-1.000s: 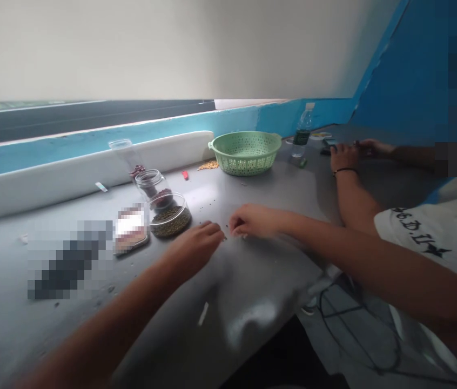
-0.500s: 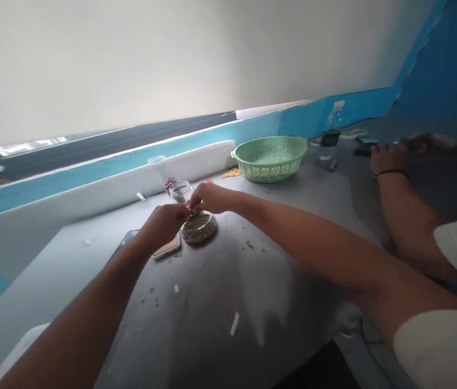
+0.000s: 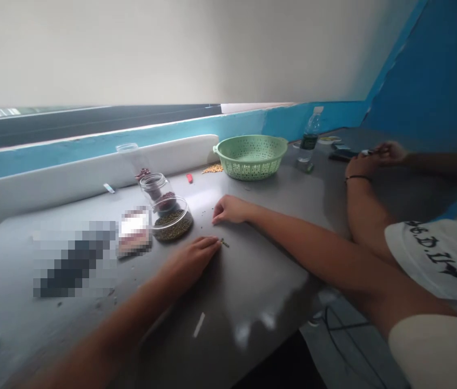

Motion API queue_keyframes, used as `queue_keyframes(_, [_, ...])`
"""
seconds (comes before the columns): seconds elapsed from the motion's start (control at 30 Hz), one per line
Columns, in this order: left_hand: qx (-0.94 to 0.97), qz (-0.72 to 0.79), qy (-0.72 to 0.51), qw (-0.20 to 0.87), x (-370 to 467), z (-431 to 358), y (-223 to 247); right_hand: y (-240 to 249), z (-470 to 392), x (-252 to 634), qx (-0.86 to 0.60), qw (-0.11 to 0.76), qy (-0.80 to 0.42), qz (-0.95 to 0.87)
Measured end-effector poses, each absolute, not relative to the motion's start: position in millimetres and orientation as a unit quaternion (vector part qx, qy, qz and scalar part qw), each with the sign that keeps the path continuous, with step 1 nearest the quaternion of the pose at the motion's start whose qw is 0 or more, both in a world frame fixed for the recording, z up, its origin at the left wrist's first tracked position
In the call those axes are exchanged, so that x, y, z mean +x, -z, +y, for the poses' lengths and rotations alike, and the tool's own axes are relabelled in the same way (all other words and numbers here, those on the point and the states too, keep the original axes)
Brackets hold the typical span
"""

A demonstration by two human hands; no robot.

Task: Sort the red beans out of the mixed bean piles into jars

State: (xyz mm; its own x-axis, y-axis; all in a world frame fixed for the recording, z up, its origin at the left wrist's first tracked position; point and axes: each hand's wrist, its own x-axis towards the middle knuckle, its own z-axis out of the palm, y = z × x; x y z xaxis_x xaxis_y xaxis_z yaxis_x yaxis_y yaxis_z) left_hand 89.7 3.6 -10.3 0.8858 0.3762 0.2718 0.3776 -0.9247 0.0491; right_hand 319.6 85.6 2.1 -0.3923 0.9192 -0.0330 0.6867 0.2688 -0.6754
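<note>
I'm seeing the left hand [image 3: 196, 256] resting near the middle of the frame, its fingers fairly straight and lying together, the tips touching or just beside a little cluster of green beans [image 3: 224, 243] on the bench [image 3: 261, 275]. I can't tell whether it is gripping any. The right hand [image 3: 232, 209] is sitting just above and to the right, fingers curling down toward the thumb; I can't tell whether they are holding anything.

What I'm worrying about is scatter: the beans are lying loose on a smooth surface, so a fingertip pressing or brushing sideways could be sending them rolling. A loose pinch could be dropping them too.

The wide jar of green beans [image 3: 173, 227] is standing left of centre, close to the left hand, so a swinging wrist could be knocking it. Behind it, the jar of dark red beans [image 3: 166, 200] and a taller clear jar [image 3: 128, 158] are crowding the space, so a bump could be spreading through all three.

Farther up, a green colander [image 3: 250, 170] is standing beside yellow kernels [image 3: 213, 169]. At right, a co-worker's forearm [image 3: 364, 202] is lying close beyond my right arm, narrowing the elbow room there.
</note>
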Motion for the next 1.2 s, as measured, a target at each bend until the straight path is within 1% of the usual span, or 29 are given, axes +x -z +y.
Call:
queue_keyframes(0.17, [-0.978,-0.159,0.136,-0.004,80,1,7,2,90,323,-0.518,0.202,-0.315,-0.769])
queue_keyframes(0.37, [-0.975,-0.175,0.134,0.011,88,6,9,-5,91,334,-0.558,0.257,-0.281,-0.738])
queue_keyframes(0.43, [-0.977,-0.174,0.12,0.011,91,10,9,-6,94,334,-0.563,0.263,-0.275,-0.734])
queue_keyframes(0.67, [-0.987,-0.137,0.086,0.009,93,18,0,2,99,319,-0.542,0.198,-0.288,-0.764])
queue_keyframes(0.77, [-0.991,-0.106,0.082,0.023,92,24,-1,-3,87,323,-0.544,0.188,-0.274,-0.77])
queue_keyframes(0.87, [-0.99,-0.097,0.09,0.043,91,28,2,-13,60,334,-0.537,0.198,-0.265,-0.776])
queue_keyframes(0.93, [-0.988,-0.107,0.1,0.05,90,30,3,-17,38,341,-0.512,0.209,-0.309,-0.774])
queue_keyframes(1.03, [-0.985,-0.123,0.108,0.053,87,30,4,-18,13,344,-0.47,0.207,-0.425,-0.745])
queue_keyframes(1.07, [-0.985,-0.124,0.106,0.053,86,30,3,-18,9,343,-0.465,0.201,-0.446,-0.738])
queue_keyframes(1.13, [-0.987,-0.121,0.095,0.056,83,28,2,-18,6,339,-0.466,0.182,-0.447,-0.742])
queue_keyframes(1.2, [-0.988,-0.12,0.078,0.065,81,25,0,-20,6,333,-0.47,0.148,-0.416,-0.764])
